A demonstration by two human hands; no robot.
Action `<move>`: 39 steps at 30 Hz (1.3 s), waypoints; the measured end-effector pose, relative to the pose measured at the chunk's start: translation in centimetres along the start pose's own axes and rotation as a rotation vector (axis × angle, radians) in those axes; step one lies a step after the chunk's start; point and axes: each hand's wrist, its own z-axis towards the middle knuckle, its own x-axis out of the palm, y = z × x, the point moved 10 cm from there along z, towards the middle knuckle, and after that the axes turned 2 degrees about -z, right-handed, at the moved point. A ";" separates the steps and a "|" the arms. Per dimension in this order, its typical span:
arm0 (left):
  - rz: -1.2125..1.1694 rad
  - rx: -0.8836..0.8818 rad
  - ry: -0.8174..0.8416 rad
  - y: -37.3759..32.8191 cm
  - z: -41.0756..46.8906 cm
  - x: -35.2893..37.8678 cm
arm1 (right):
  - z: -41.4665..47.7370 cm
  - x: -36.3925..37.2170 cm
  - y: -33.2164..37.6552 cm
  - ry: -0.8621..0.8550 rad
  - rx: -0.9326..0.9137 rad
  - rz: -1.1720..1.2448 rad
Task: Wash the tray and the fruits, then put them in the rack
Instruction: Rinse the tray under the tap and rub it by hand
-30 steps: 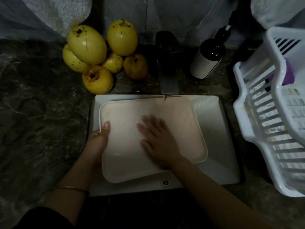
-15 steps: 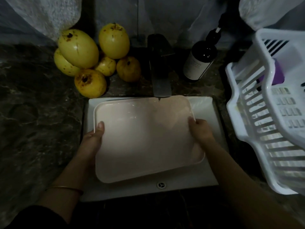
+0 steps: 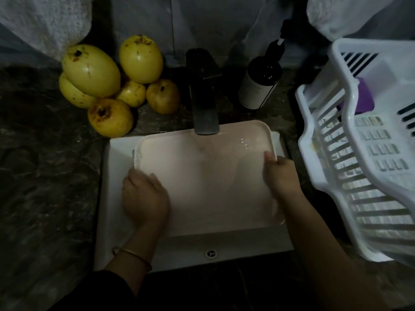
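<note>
A pale pink tray (image 3: 208, 182) lies over the white sink (image 3: 116, 158), its far edge under the dark faucet (image 3: 203, 95). My left hand (image 3: 144, 198) lies over the tray's near left corner with its fingers curled around the edge. My right hand (image 3: 280, 173) grips the tray's right rim, thumb on top. Several yellow fruits (image 3: 112, 84) are piled on the counter behind the sink at the left. A white plastic rack (image 3: 363, 153) stands at the right.
A dark pump bottle (image 3: 260, 84) stands behind the sink, right of the faucet. A purple object (image 3: 363, 99) sits inside the rack. Dark marble counter (image 3: 45, 176) spreads to the left. Pale cloth hangs along the back wall.
My right hand left the tray's middle and took hold of its right rim. The tray has shifted right and back under the faucet. My left hand moved over its near left corner.
</note>
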 end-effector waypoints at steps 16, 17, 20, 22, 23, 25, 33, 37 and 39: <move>0.208 0.808 0.304 -9.1 -7.3 5.3 | -0.5 0.3 0.6 -0.020 -0.014 0.055; 0.229 0.839 0.297 -8.9 -6.9 5.0 | -0.6 0.2 0.6 -0.019 -0.011 0.065; 0.266 0.763 0.284 -7.1 -4.4 4.3 | -0.8 0.2 0.8 -0.005 -0.028 0.064; 0.219 0.611 0.264 -5.5 -2.5 3.2 | -1.0 0.1 1.2 -0.004 -0.055 0.071; 0.176 0.529 0.249 -4.7 -1.6 2.6 | -1.1 0.1 1.3 -0.005 -0.065 0.076; 0.099 0.405 0.208 -3.5 -0.3 1.6 | -1.1 0.0 1.2 -0.003 -0.063 0.084; 0.152 0.203 0.133 -5.4 -0.9 2.8 | -1.4 1.4 1.4 0.078 -0.066 0.085; 0.185 0.413 0.183 -8.8 -2.1 4.1 | -1.6 1.2 0.9 0.068 -0.050 0.087; 0.210 0.622 0.181 -11.5 -3.9 4.5 | -1.9 1.4 1.1 0.079 -0.060 0.078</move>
